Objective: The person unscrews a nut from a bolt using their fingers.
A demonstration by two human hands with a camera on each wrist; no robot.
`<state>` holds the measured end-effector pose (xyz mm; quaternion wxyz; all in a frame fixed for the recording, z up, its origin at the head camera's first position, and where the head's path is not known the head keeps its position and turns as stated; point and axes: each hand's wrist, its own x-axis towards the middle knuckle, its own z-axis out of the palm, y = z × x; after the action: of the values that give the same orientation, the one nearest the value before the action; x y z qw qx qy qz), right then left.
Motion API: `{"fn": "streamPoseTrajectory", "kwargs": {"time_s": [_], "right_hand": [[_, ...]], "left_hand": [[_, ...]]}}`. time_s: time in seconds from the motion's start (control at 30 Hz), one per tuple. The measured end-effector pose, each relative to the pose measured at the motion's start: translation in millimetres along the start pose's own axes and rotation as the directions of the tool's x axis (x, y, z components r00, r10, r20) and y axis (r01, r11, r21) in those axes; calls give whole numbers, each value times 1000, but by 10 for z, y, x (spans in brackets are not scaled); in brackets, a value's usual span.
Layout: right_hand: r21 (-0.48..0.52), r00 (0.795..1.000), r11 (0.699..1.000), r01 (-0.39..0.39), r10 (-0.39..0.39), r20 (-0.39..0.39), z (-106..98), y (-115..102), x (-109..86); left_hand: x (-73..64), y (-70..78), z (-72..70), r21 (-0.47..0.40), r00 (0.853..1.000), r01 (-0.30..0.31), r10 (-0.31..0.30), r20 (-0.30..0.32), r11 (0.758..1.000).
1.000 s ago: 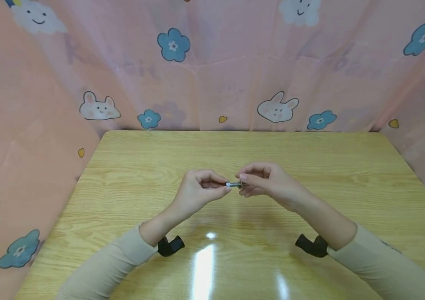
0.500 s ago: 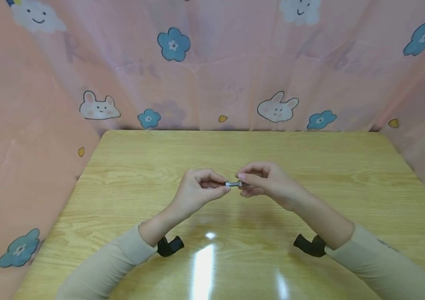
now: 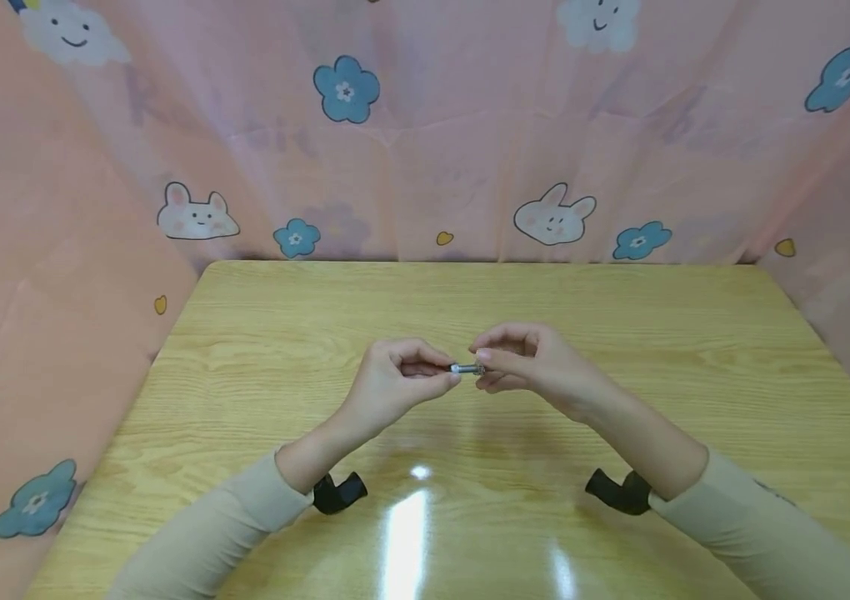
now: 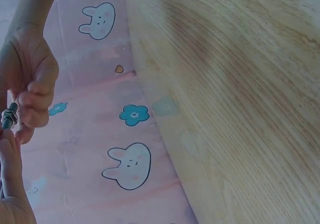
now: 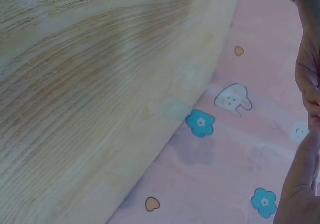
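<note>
A small metal bolt (image 3: 466, 368) lies level between the two hands, above the table. My left hand (image 3: 395, 379) pinches its left end between thumb and fingertips. At the bolt's right end sits a metal nut (image 4: 9, 118), where my right hand (image 3: 537, 367) has its thumb and curled fingertips. The nut is around the threaded shaft, with a bit of thread showing past it in the left wrist view. Only part of each hand shows at the right edge of the right wrist view, and the bolt cannot be made out there.
Under the hands is a wood-grain table (image 3: 305, 308). A pink printed curtain (image 3: 425, 167) hangs along its back and sides. Black wrist mounts (image 3: 340, 493) show beneath both sleeves.
The nut looks turned at the bolt's end, and the right fingertips have shifted very slightly. My left hand keeps its hold and place.
</note>
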<state>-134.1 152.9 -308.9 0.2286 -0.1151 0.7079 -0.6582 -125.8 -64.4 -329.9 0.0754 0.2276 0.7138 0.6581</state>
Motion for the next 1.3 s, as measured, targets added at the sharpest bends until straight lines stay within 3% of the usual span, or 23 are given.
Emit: {"fn": "streamPoseTrajectory", "kwargs": {"time_s": [0.1, 0.33, 0.63, 0.97, 1.2, 1.3], "right_hand": [[-4, 1000, 1000, -17, 17, 14, 1, 0, -7], [-21, 998, 998, 66, -65, 13, 6, 7, -68], [24, 1000, 1000, -16, 16, -5, 10, -2, -43], [-40, 997, 996, 80, -80, 2, -25, -34, -95], [-16, 999, 999, 30, -30, -29, 4, -51, -84], [-23, 998, 998, 53, -54, -35, 16, -58, -91]], "left_hand": [[-3, 9, 2, 2, 1000, -1, 1, 0, 1000], [-23, 13, 1, -17, 1000, -20, 20, 5, 1000], [-27, 22, 7, -6, 1000, -20, 20, -8, 1000], [-18, 39, -8, -15, 1000, -19, 19, -1, 1000], [-14, 54, -5, -7, 1000, -17, 17, -4, 1000], [-14, 73, -8, -8, 1000, -18, 18, -8, 1000]]}}
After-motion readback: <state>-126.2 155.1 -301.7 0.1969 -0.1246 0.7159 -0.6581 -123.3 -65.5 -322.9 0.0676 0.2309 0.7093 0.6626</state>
